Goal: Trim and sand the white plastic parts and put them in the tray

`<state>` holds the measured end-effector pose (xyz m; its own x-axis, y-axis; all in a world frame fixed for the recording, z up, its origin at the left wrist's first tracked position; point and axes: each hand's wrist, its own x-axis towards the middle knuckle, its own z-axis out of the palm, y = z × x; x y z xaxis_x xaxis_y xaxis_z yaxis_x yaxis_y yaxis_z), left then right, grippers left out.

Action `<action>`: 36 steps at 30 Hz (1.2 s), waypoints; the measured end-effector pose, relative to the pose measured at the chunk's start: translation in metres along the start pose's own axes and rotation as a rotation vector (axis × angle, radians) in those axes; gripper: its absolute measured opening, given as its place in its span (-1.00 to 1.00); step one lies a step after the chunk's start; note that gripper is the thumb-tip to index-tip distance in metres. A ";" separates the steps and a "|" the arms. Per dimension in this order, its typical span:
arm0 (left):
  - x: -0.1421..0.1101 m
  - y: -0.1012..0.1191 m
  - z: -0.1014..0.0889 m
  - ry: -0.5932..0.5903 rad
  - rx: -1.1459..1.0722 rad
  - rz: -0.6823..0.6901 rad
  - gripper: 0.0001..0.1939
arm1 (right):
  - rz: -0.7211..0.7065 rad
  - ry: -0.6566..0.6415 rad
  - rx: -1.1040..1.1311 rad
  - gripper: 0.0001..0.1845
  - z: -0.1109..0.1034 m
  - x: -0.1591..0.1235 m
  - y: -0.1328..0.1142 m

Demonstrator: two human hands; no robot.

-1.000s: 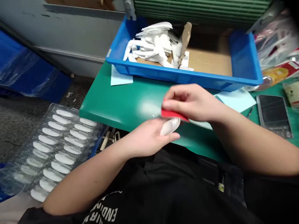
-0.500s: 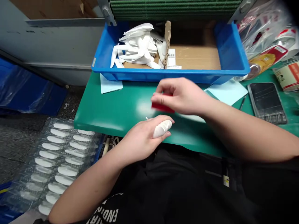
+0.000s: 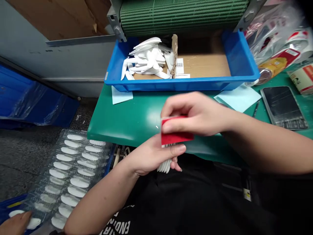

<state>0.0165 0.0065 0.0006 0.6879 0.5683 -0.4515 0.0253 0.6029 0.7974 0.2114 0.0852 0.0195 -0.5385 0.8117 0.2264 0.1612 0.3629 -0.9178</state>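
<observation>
My left hand (image 3: 156, 155) is closed around a small stack of white, elongated plastic pieces (image 3: 164, 165), whose rounded ends stick out below the fingers. My right hand (image 3: 193, 114) grips a flat red block (image 3: 177, 132) with a pale upper edge, its thumb lying across the front. The red block is against or just in front of the upper ends of the white stack; whether they touch is hard to make out. More white pieces (image 3: 149, 58) lie heaped in the left part of the blue bin (image 3: 183, 85) beyond my hands.
A clear tray (image 3: 58, 182) of white pieces stands at lower left, where another person's hand (image 3: 17, 223) reaches in. Pale blue sheets (image 3: 241, 98), a phone (image 3: 283, 106) and a dark pen (image 3: 256, 109) lie right on the green table (image 3: 144, 114). A green conveyor belt (image 3: 183, 14) overhangs the bin.
The red block in my right hand has come down onto or near the white stack. My left hand has turned, so the stack's ends now point downward. Another person's hand has appeared at lower left.
</observation>
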 end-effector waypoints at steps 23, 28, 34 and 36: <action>-0.010 -0.010 0.004 0.185 0.237 0.110 -0.61 | 0.346 0.077 -0.803 -0.54 -0.021 0.016 0.050; -0.013 -0.016 0.001 0.216 0.251 0.170 -0.60 | 0.209 0.071 -0.938 -0.47 -0.013 0.001 0.005; -0.014 -0.039 0.000 -0.003 0.265 0.173 -0.72 | -0.144 -0.464 -0.690 -0.61 0.048 -0.037 -0.038; -0.013 -0.051 -0.001 -0.060 0.245 0.134 -0.70 | -0.140 -0.519 -0.693 -0.61 0.063 -0.048 -0.029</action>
<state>0.0058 -0.0309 -0.0352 0.7382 0.5954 -0.3172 0.1010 0.3674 0.9246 0.1808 0.0070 0.0147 -0.8720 0.4893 -0.0098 0.4410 0.7769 -0.4494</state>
